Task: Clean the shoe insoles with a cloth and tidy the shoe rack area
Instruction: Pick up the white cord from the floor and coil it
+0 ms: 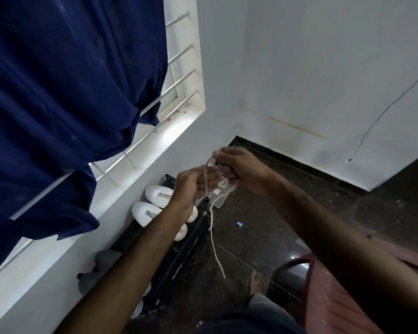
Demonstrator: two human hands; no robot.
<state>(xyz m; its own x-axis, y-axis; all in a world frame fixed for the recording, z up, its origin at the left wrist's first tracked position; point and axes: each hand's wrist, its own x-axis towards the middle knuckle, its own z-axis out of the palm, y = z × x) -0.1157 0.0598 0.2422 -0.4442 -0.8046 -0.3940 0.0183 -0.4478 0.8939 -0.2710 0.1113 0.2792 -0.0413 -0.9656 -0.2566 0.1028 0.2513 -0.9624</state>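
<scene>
Above the shoe rack, both my hands meet on a small clear plastic pouch (223, 196). My right hand (237, 165) grips the pouch's top edge with curled fingers. My left hand (191, 186) pinches a pale cord (214, 244) that crosses its fingers and hangs down loose toward the floor. Below the hands, a pair of white shoes (152, 201) sits on the black shoe rack (179, 256). My left forearm covers part of them. No cloth or insole shows.
Grey shoes (106, 259) lie further along the rack, under the window sill. A dark blue curtain (70, 92) hangs over the barred window at left. The dark floor holds a small blue bit (239, 224), my bare foot (258, 283) and a red chair (336, 297).
</scene>
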